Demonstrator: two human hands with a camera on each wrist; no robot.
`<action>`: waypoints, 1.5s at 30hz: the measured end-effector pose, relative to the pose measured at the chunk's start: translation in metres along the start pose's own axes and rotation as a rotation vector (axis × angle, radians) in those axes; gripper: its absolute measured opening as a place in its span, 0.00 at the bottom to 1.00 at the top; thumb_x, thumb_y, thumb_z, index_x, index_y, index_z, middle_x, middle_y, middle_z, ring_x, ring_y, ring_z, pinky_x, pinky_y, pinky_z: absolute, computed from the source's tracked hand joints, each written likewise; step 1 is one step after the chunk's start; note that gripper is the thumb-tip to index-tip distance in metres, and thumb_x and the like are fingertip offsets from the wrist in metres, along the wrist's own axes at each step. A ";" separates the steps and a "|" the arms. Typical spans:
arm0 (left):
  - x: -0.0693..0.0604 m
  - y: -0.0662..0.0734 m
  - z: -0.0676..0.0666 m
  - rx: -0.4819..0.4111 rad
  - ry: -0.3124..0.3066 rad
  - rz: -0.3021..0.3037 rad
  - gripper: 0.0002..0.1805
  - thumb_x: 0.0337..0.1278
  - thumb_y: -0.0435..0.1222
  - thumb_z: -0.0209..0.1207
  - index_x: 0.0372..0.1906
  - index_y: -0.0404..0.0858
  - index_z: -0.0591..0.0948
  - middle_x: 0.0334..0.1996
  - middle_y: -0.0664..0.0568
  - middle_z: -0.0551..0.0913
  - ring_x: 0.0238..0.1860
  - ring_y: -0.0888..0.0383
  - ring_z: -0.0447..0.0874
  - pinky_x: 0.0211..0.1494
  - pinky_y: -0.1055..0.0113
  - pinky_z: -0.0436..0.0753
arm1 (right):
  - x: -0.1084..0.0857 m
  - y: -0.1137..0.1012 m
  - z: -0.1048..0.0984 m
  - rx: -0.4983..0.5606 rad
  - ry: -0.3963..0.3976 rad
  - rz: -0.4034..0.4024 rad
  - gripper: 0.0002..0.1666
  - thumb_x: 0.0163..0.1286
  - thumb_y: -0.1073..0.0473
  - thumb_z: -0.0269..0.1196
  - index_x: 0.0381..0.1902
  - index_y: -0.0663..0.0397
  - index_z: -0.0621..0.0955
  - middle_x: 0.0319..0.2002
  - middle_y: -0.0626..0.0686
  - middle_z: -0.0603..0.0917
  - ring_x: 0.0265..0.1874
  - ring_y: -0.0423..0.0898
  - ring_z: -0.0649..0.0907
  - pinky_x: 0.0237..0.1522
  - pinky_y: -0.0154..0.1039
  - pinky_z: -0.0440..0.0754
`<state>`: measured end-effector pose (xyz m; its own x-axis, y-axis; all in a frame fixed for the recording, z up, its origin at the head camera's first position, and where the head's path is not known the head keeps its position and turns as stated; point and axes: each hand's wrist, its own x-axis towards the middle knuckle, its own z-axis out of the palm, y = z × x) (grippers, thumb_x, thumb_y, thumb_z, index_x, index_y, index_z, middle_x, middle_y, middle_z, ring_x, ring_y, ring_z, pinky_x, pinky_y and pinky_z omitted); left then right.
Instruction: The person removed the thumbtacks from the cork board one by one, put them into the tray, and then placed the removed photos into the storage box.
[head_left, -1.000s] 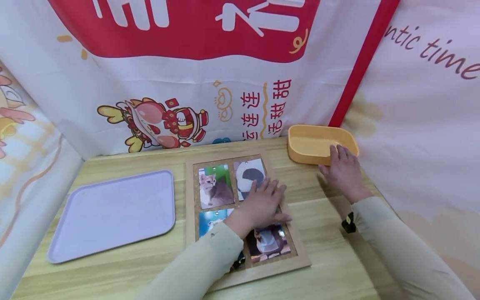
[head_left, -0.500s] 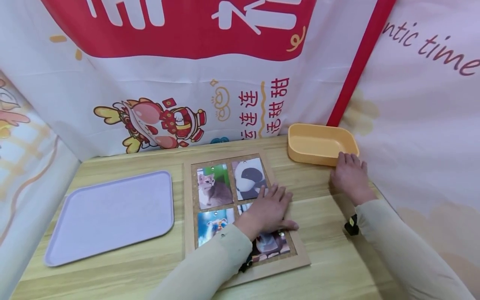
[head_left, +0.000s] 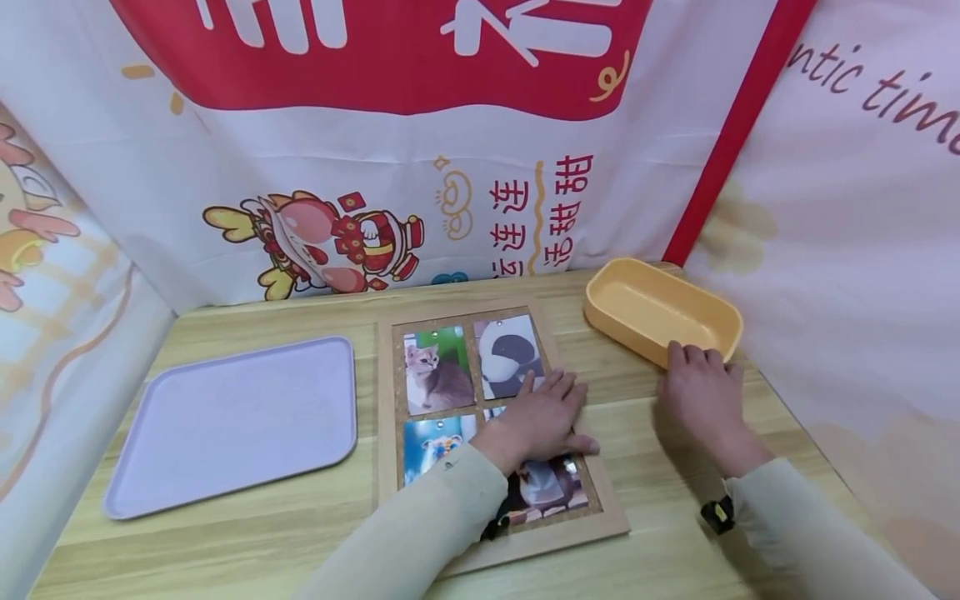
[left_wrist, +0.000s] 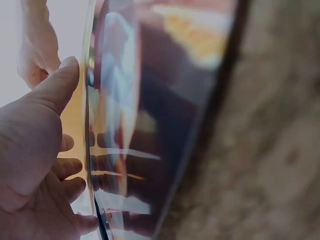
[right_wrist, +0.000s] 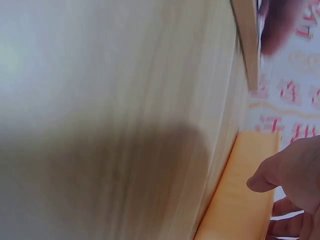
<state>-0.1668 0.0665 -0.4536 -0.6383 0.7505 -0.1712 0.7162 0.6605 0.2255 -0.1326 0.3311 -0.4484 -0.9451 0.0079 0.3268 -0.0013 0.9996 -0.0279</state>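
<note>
A wooden-framed cork board (head_left: pixel 613 512) bears several pinned photos, among them a cat (head_left: pixel 446 379) and a black-and-white one (head_left: pixel 510 358). My left hand (head_left: pixel 534 425) rests spread across its right side, partly covering the lower photos; in the left wrist view the hand (left_wrist: pixel 30 150) is beside a glossy photo (left_wrist: pixel 165 100). At the back right, my right hand (head_left: pixel 705 404) grips the near wall of a yellow box (head_left: pixel 652 312). The right wrist view has the thumb (right_wrist: pixel 265 175) on the outside of the box (right_wrist: pixel 240 200) and fingers behind its rim.
A pale purple tray (head_left: pixel 240 425) lies left of the board on the wooden table (head_left: pixel 300 533). Printed cloth (head_left: pixel 300 150) hangs behind the table and along both sides. Dark wrist cameras show under both sleeves.
The yellow box has turned, its right end swinging nearer, and the right hand has come nearer with it. The left hand slid slightly right, then stayed on the board.
</note>
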 end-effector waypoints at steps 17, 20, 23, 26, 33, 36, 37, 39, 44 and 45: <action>0.006 -0.005 -0.007 -0.066 0.066 -0.021 0.37 0.85 0.51 0.43 0.87 0.48 0.46 0.87 0.53 0.49 0.86 0.50 0.47 0.86 0.40 0.51 | -0.040 -0.085 -0.014 0.024 0.125 -0.286 0.33 0.62 0.56 0.72 0.61 0.69 0.80 0.33 0.63 0.85 0.29 0.60 0.83 0.28 0.55 0.78; 0.005 -0.006 -0.007 -0.060 0.061 -0.028 0.36 0.86 0.48 0.42 0.87 0.47 0.46 0.87 0.54 0.49 0.86 0.51 0.47 0.86 0.40 0.51 | -0.037 -0.092 -0.010 0.045 0.143 -0.315 0.35 0.62 0.57 0.71 0.64 0.70 0.78 0.31 0.62 0.84 0.27 0.59 0.83 0.26 0.53 0.78; 0.003 -0.005 -0.007 -0.030 0.056 -0.034 0.35 0.86 0.46 0.41 0.87 0.47 0.46 0.86 0.53 0.50 0.86 0.51 0.47 0.86 0.41 0.52 | -0.034 -0.095 -0.006 0.046 0.140 -0.319 0.34 0.62 0.58 0.71 0.64 0.70 0.78 0.29 0.61 0.83 0.25 0.58 0.82 0.24 0.52 0.78; 0.001 -0.005 -0.008 0.005 0.052 -0.039 0.34 0.86 0.45 0.42 0.87 0.47 0.49 0.86 0.52 0.52 0.86 0.51 0.48 0.86 0.42 0.54 | -0.032 -0.095 -0.002 0.048 0.114 -0.305 0.34 0.63 0.60 0.70 0.65 0.72 0.78 0.30 0.62 0.82 0.25 0.58 0.81 0.23 0.51 0.79; -0.007 -0.009 -0.010 0.060 0.042 -0.053 0.32 0.84 0.45 0.44 0.85 0.47 0.56 0.86 0.51 0.54 0.86 0.52 0.50 0.85 0.44 0.56 | -0.028 -0.086 0.004 0.106 0.078 -0.233 0.34 0.65 0.64 0.66 0.67 0.73 0.74 0.33 0.65 0.83 0.28 0.59 0.82 0.26 0.54 0.84; -0.012 -0.014 -0.011 0.056 0.041 -0.060 0.33 0.83 0.47 0.47 0.85 0.47 0.57 0.85 0.51 0.55 0.86 0.51 0.49 0.85 0.43 0.55 | -0.027 -0.081 0.004 0.107 0.084 -0.235 0.34 0.64 0.65 0.66 0.67 0.74 0.74 0.32 0.64 0.83 0.27 0.59 0.81 0.25 0.54 0.83; -0.014 -0.016 -0.012 0.053 0.044 -0.062 0.34 0.83 0.47 0.47 0.85 0.46 0.57 0.85 0.50 0.55 0.86 0.51 0.49 0.86 0.43 0.55 | -0.027 -0.079 0.004 0.107 0.087 -0.237 0.34 0.64 0.65 0.66 0.66 0.73 0.74 0.32 0.64 0.82 0.26 0.59 0.81 0.24 0.54 0.83; -0.017 -0.020 -0.013 0.047 0.049 -0.064 0.34 0.83 0.47 0.48 0.85 0.46 0.57 0.85 0.50 0.55 0.86 0.51 0.48 0.86 0.43 0.54 | -0.027 -0.077 0.004 0.106 0.095 -0.239 0.33 0.63 0.65 0.67 0.65 0.72 0.74 0.31 0.64 0.82 0.25 0.58 0.80 0.23 0.54 0.82; -0.029 -0.031 -0.017 0.005 0.053 -0.071 0.33 0.83 0.46 0.49 0.85 0.45 0.57 0.85 0.50 0.54 0.86 0.52 0.47 0.86 0.44 0.52 | -0.027 -0.073 0.002 0.109 0.100 -0.229 0.32 0.63 0.63 0.66 0.64 0.70 0.74 0.31 0.63 0.82 0.25 0.59 0.80 0.20 0.55 0.80; -0.031 -0.033 -0.017 -0.002 0.054 -0.075 0.33 0.83 0.45 0.49 0.85 0.45 0.58 0.85 0.51 0.55 0.86 0.52 0.46 0.86 0.44 0.52 | -0.027 -0.073 0.001 0.110 0.098 -0.227 0.32 0.63 0.63 0.66 0.64 0.69 0.74 0.30 0.63 0.81 0.25 0.58 0.80 0.19 0.54 0.80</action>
<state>-0.1753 0.0207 -0.4389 -0.7045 0.6967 -0.1352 0.6652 0.7146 0.2164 -0.1070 0.2576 -0.4566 -0.8802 -0.2079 0.4266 -0.2501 0.9672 -0.0446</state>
